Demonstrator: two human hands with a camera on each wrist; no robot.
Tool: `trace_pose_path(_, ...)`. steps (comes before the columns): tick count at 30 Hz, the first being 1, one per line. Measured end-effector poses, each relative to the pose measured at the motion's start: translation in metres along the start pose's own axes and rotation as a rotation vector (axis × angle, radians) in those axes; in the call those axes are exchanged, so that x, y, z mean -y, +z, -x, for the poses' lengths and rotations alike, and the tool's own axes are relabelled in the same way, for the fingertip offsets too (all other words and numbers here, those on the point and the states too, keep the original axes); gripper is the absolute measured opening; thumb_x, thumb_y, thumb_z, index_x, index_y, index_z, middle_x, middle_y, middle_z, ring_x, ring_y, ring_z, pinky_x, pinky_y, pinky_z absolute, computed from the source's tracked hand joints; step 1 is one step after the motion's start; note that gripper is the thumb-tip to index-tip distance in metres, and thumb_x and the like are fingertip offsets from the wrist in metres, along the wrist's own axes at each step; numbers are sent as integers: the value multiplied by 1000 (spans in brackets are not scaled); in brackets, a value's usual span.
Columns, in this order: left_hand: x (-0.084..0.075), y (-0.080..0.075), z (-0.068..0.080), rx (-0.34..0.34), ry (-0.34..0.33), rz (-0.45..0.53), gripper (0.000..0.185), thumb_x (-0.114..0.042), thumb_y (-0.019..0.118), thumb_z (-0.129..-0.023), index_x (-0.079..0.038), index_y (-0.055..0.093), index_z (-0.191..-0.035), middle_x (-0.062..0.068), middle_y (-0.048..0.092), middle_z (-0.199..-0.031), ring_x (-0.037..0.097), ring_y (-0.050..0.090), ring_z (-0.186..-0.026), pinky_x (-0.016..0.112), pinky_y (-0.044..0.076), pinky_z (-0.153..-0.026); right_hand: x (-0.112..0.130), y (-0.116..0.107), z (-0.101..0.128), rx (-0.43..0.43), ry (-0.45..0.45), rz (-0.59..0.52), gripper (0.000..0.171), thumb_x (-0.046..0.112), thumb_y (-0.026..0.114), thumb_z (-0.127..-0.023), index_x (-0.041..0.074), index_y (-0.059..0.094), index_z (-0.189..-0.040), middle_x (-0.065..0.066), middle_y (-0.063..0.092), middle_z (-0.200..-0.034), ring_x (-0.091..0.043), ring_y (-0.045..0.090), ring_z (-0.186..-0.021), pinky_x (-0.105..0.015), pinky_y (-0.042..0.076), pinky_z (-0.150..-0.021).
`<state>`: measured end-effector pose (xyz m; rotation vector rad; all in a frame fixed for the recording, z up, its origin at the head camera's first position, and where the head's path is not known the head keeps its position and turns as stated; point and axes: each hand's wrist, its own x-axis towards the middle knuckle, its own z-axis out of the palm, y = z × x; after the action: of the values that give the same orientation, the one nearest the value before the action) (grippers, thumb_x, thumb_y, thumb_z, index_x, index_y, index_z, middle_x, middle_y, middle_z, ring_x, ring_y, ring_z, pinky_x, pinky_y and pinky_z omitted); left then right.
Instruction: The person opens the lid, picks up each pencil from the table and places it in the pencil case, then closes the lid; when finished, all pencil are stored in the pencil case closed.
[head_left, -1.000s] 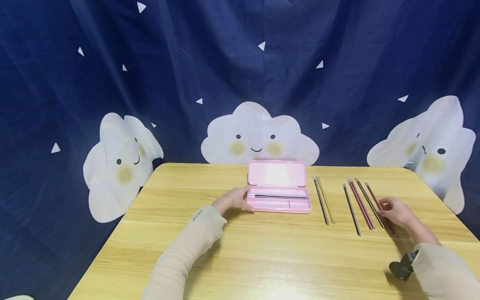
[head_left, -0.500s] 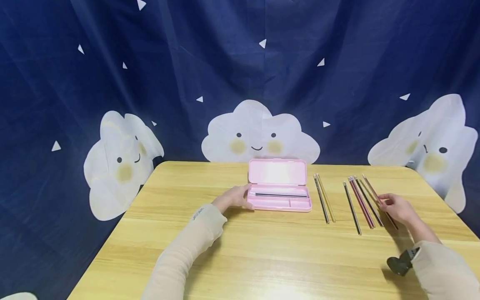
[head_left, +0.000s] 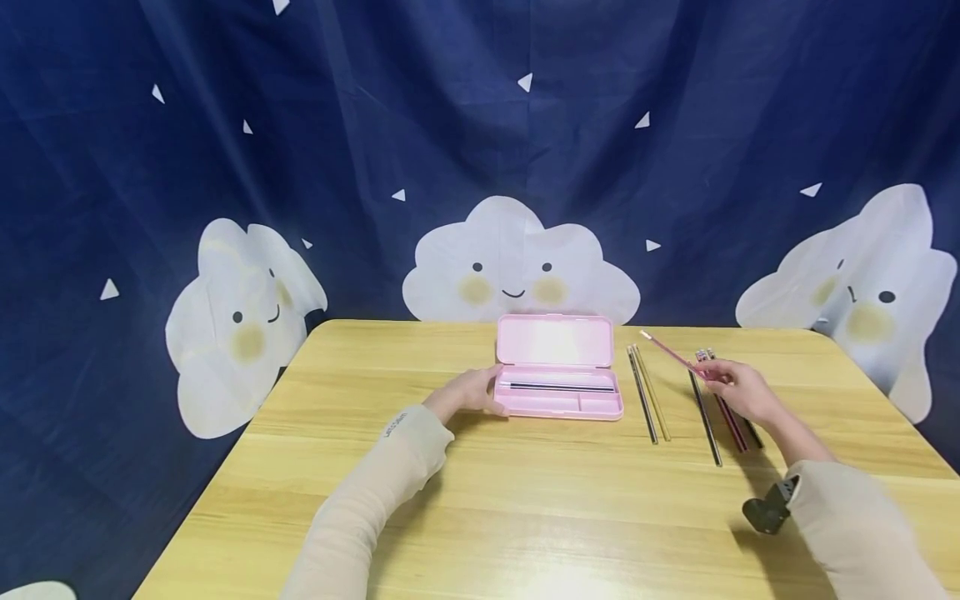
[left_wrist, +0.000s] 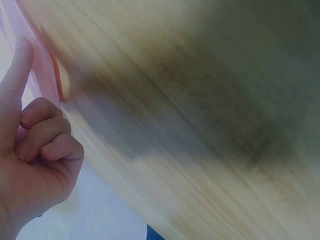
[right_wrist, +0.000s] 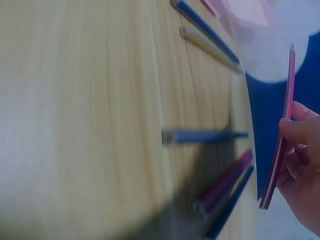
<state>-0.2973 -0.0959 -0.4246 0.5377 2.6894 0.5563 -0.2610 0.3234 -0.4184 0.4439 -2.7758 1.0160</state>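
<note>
The only lettering in sight is a small dark print on the left sleeve [head_left: 395, 426] near the cuff, seen from the head camera; it is too small to read, perhaps a short brand word. Nothing legible shows on the pink pencil case [head_left: 556, 367] or the pencils [head_left: 712, 408].

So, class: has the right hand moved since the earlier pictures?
Yes. The right hand, holding a pink pencil, has moved left, towards the pink pencil case.
</note>
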Motion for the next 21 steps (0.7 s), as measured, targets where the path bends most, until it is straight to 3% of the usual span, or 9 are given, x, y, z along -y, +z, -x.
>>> trace_pose_path(5, -1, 0, 0, -4, 3, 2, 93, -34, 77, -71, -11, 25, -145, 17, 43, -137, 30, 40, -126, 38, 30, -106, 14, 15, -15, 8, -76, 6, 21, -9, 56, -81, -10, 61, -101, -16, 58, -78, -7, 46, -70, -22, 40, -58)
trace_pose_path(12, -1, 0, 1, -2, -3, 0, 93, -35, 77, -72, -10, 25, -145, 17, 42, -138, 29, 40, -127, 37, 30, -107, 38, 39, -35, 43, -169, 54, 21, -13, 57, -77, -7, 65, -95, -16, 63, -81, -25, 54, -74, -38, 45, -66)
trace_pose_path(21, -1, 0, 0, 5, -25, -28, 95, -40, 75, -72, -8, 24, -145, 16, 37, -141, 28, 36, -130, 37, 29, -108, 60, 72, -52, 114, -274, 79, 23, -14, 58, -76, -5, 68, -94, -14, 65, -83, -27, 56, -77, -43, 47, -71)
